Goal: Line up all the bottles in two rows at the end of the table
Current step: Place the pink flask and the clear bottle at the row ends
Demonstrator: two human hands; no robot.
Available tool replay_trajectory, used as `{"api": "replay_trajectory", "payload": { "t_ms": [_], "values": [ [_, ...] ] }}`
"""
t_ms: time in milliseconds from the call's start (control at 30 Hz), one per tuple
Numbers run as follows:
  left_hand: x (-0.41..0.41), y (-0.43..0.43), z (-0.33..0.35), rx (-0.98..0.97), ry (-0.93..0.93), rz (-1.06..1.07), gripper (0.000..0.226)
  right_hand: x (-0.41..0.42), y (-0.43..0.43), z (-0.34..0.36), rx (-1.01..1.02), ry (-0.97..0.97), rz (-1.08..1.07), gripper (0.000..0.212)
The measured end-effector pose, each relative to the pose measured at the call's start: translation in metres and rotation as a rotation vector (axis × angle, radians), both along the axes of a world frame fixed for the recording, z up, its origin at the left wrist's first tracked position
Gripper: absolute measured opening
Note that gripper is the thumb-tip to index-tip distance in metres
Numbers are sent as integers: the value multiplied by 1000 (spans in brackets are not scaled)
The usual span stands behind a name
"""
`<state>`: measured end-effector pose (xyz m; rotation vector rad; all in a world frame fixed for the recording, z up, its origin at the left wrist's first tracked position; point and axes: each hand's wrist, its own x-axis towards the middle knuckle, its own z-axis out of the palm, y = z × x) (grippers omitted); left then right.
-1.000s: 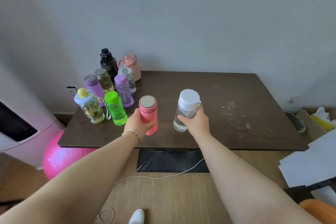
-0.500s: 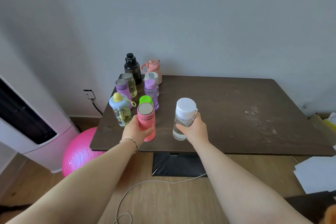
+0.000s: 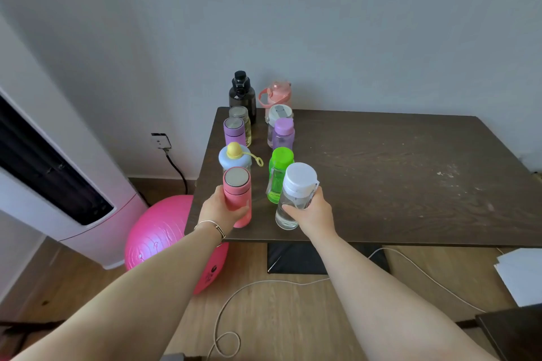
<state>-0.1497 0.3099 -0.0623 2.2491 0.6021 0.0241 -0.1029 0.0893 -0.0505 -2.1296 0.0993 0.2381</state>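
Observation:
Two rows of bottles run along the left end of the dark wooden table. My left hand grips a coral pink bottle at the near end of the left row, behind which stand a blue bottle with a yellow cap, a purple flask, a clear jar and a black bottle. My right hand holds a clear bottle with a white cap at the near end of the right row, in front of a green bottle, a lilac bottle, a white-lidded bottle and a pink jug.
A pink exercise ball lies on the floor left of the table, beside a white tower appliance. A wall socket with a black cord is behind. A white cable loops on the wooden floor. White sheets lie at right.
Both hands carried their bottles leftward to the near ends of the two rows. The view has also swung left, bringing the ball and appliance further in.

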Motion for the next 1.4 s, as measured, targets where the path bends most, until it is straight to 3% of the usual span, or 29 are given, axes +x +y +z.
{"api": "replay_trajectory", "payload": {
  "t_ms": [633,1400],
  "values": [
    [-5,25,-30,-16,55,-58,48,-13,38,-30,-37,-2,-33,83],
    [-2,21,-25,-65,63,-45,68,-12,34,-31,-57,4,35,86]
  ]
}}
